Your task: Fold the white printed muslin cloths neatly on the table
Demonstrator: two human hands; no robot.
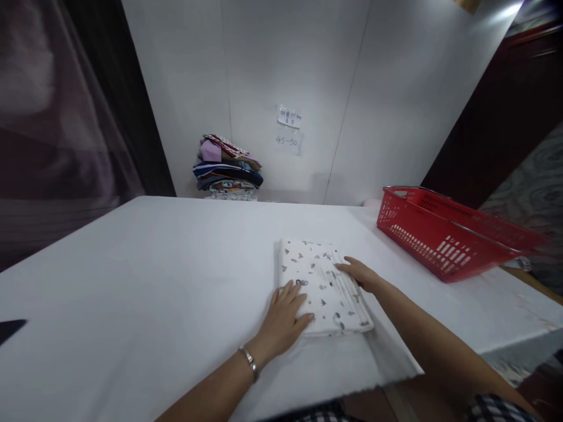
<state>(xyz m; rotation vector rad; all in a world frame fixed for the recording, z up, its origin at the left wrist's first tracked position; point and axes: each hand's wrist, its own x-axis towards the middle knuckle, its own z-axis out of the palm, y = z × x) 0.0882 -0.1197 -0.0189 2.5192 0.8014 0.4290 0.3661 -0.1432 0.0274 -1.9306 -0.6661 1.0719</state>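
A folded white cloth [319, 293] with small printed shapes lies flat near the front edge of the table, its right part slightly rumpled. My left hand [284, 319] rests on its lower left side, fingers spread and stretched out, with a silver bracelet on the wrist. At the upper right edge of the cloth, my right hand [358, 272] touches the fabric with its fingers extended. Part of the right hand's fingers and palm is turned from view.
A red plastic basket [422, 228] stands on the right side of the white table [153, 281]. Folded fabrics [229, 167] are piled at the back against the wall. Paper notes [289, 117] hang there. A dark flat corner [11, 329] shows at far left.
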